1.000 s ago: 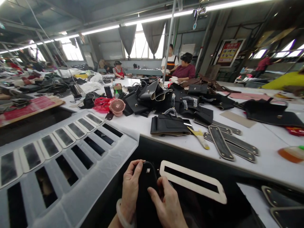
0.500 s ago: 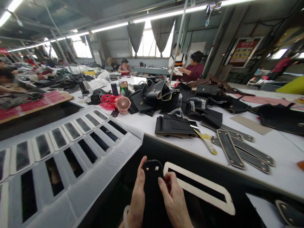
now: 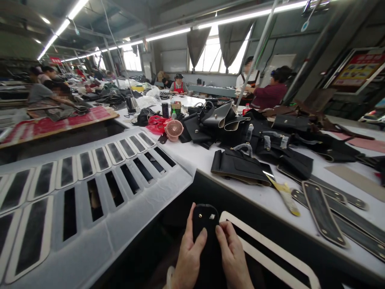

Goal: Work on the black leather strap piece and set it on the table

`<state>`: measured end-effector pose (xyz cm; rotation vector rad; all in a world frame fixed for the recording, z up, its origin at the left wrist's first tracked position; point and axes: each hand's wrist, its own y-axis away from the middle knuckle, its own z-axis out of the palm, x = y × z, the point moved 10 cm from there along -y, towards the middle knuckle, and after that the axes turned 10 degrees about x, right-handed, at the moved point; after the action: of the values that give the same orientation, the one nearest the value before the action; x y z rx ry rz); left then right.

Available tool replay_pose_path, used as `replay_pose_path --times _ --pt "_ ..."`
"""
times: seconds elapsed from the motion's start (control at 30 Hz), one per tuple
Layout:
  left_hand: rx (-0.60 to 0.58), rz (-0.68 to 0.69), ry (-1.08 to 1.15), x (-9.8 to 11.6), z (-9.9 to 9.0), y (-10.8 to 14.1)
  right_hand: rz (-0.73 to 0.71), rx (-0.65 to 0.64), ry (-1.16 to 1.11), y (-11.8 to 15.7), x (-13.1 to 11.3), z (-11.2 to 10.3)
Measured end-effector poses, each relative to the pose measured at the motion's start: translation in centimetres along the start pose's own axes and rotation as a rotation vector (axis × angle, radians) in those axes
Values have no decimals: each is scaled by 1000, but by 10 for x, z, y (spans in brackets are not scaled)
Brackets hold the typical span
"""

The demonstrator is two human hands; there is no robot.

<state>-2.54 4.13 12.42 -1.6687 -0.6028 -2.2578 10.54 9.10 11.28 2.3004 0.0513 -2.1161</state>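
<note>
A black strap-like piece with a rounded top end, a round stud and a small pale square patch stands between my hands. My left hand grips its left edge, thumb lying on the front face. My right hand pinches the right edge near the top with thumb and fingertips. Right beside that hand is a cream frame-shaped piece with a long slot. The lower part of the black piece fades into the dark area below.
Left, a translucent sheet bears rows of cream-edged dark panels. Ahead on the white table lie a black bag piece, yellow-handled scissors, black straps and a pink fan. People are at tables further back.
The view has swung left. My left thumb has come over onto the front of the black piece. My right hand still pinches its right edge.
</note>
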Motion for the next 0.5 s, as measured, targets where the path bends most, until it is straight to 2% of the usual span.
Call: replay_pose_path --times 0.17,0.3,0.5 --pt "162 2 -88 -9 -23 10 53 18 -2 1 10 -2" --pt "127 -9 -134 -3 -24 9 46 23 -6 1 11 0" --pt "148 -37 -101 -3 -22 6 26 46 -11 1 11 0"
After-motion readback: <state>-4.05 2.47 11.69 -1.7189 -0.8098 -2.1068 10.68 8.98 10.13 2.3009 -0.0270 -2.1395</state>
